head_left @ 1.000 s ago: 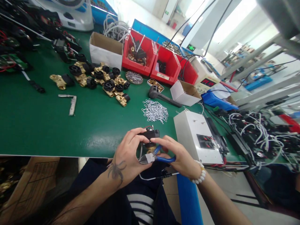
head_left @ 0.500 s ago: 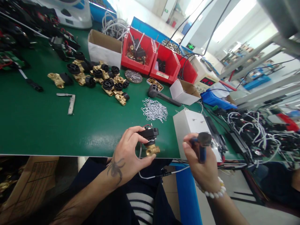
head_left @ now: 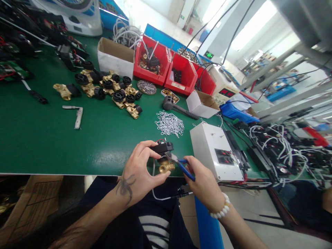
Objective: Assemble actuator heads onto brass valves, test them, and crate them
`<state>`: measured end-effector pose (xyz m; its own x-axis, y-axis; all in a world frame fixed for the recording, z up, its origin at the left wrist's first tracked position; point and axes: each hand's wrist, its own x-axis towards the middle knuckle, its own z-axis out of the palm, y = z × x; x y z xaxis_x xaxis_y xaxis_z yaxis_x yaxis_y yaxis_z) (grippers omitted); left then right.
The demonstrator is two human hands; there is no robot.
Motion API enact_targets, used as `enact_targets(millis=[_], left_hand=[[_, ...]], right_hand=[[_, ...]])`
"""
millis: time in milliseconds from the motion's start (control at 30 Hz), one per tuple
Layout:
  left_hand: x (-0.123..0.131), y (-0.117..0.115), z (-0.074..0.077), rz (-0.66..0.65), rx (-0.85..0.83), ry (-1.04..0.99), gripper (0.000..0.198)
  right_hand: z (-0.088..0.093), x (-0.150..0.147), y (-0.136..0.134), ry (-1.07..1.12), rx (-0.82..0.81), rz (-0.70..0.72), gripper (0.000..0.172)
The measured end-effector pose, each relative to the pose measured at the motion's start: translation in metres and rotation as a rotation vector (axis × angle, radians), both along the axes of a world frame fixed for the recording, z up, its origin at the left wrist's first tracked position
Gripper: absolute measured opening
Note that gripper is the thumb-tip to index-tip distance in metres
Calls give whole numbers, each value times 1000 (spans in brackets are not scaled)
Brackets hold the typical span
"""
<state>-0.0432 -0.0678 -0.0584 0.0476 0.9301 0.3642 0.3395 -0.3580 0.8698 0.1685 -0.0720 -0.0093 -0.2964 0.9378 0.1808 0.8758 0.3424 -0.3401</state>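
My left hand [head_left: 141, 169] grips a brass valve [head_left: 166, 167] with a black actuator housing [head_left: 163, 147] on top, at the front edge of the green bench. A grey cable hangs from it. In my right hand [head_left: 203, 181] are blue-handled pliers [head_left: 184, 169], their jaws at the joint between the black housing and the brass body. Whether the jaws are closed on a pin there is too small to tell. Just beyond the valve lies a pile of silver spring clips [head_left: 169, 123].
A grey control box [head_left: 207, 145] stands right of my hands. Behind are a black mallet-like tool [head_left: 178, 107], red bins [head_left: 153, 58], a white carton [head_left: 115, 58] and several brass valves [head_left: 119, 95]. An L-shaped metal tool [head_left: 78, 117] lies left. Tangled cables [head_left: 281, 148] fill the right side.
My right hand has moved left from in front of the grey box, bringing the pliers' jaws to the valve. My left hand keeps its hold on the valve.
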Motion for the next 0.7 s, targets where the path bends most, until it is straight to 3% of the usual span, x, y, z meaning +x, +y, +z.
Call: enact_targets(millis=[67, 133, 200, 300, 367, 500, 533, 667, 700], left_hand=[[0, 1, 0, 1, -5, -5, 29], [0, 1, 0, -3, -12, -10, 30], [0, 2, 0, -5, -13, -9, 30], [0, 1, 0, 5, -4, -8, 30], [0, 1, 0, 6, -5, -12, 30], [-1, 1, -1, 9, -2, -11, 29], [-1, 1, -1, 10, 2, -10, 30], [-1, 1, -1, 19, 7, -4, 29], [-1, 0, -1, 22, 8, 1, 29]], right_hand=[[4, 0, 1, 43, 41, -43, 14], [7, 0, 1, 168, 235, -190, 10], [6, 0, 1, 179, 330, -224, 12], [4, -1, 2, -25, 122, -14, 21], [5, -1, 2, -63, 38, 41, 22], [10, 2, 1, 169, 346, -218, 12], [10, 2, 2, 163, 360, -224, 12], [11, 2, 5, -125, 31, 52, 21], [12, 3, 5, -141, 14, 72, 21]])
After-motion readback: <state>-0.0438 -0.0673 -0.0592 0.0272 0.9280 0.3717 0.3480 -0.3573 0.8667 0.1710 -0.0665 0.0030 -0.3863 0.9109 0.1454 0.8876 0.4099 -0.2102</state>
